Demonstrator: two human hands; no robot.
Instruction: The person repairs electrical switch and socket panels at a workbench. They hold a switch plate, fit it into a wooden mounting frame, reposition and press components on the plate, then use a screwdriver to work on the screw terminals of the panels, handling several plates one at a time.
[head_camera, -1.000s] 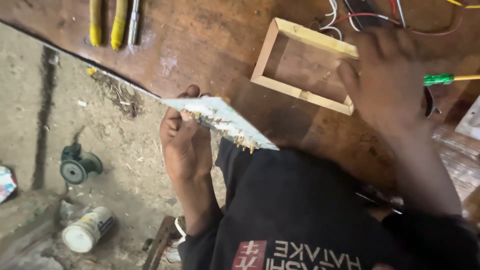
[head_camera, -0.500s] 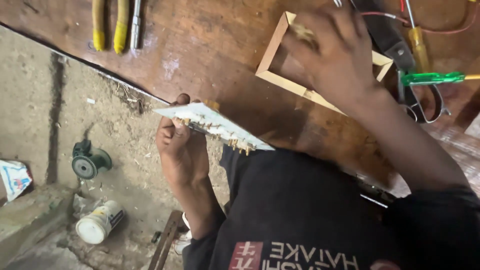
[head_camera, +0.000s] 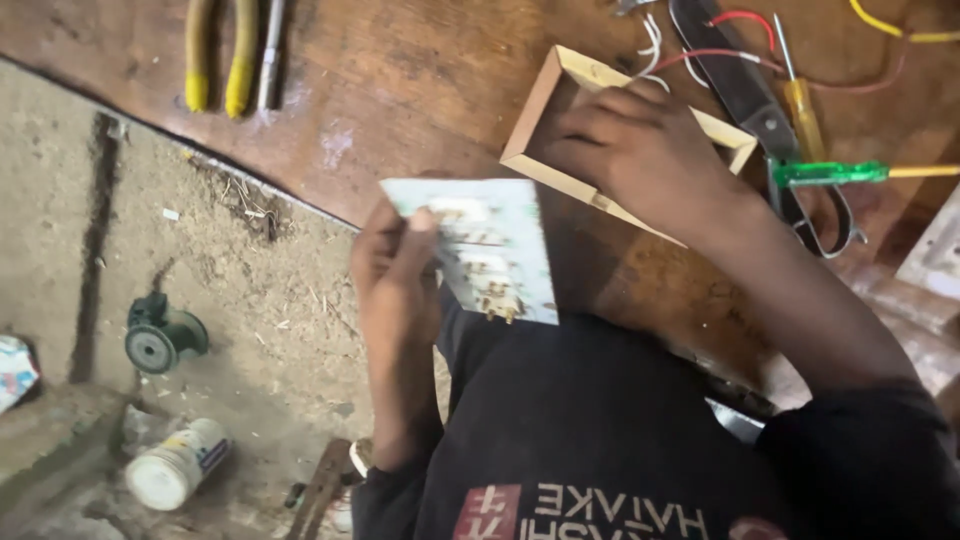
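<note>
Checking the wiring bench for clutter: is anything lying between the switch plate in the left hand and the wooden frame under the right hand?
Nothing visible does. The left hand holds the switch plate just short of the wooden frame; only bare tabletop shows between. The right hand rests on the frame itself, covering part of its opening.

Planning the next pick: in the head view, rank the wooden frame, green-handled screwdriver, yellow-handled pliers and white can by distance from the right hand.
1. Wooden frame: under the right hand, touching.
2. Green-handled screwdriver: just beside it on the bench.
3. Yellow-handled pliers: far bench end.
4. White can: on the ground.
</note>
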